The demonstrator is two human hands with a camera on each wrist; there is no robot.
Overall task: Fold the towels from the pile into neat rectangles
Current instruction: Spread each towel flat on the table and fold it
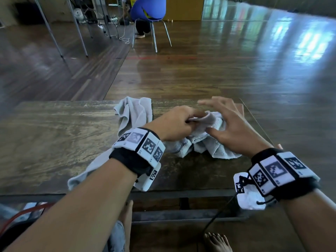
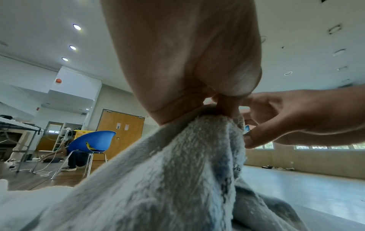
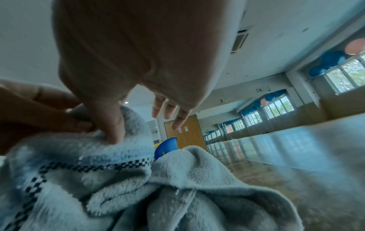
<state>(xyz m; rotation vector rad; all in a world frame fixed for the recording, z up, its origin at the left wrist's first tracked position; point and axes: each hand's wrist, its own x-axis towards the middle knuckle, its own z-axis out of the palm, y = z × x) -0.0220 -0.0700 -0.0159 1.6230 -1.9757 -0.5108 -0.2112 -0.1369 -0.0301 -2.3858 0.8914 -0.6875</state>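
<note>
At the far right part of the table, between our two hands, our left hand has its fingers curled and pinched on a raised edge of the grey towel. The right hand is spread, fingers apart and mostly straight; its thumb presses into the cloth just beside the left pinch, while the other fingers hover free above it. The towel is crumpled under both hands, with a dark checked stripe showing near its hem. A second grey towel lies bunched and unfolded on the left, touching the far edge of the table and trailing back under our left wrist.

We judge that the step in hand is finding a corner and opening the cloth out. To do it well, we should keep the left pinch firm on the hem, not on a fold in the middle, and slide the right thumb and forefinger along that same edge until they meet the next corner. The checked stripe can guide us, since it appears to run along the hem. Then lift, shake once, and lay the towel flat before any fold. The risk is catching two layers at once, which would leave a twisted rectangle.
</note>
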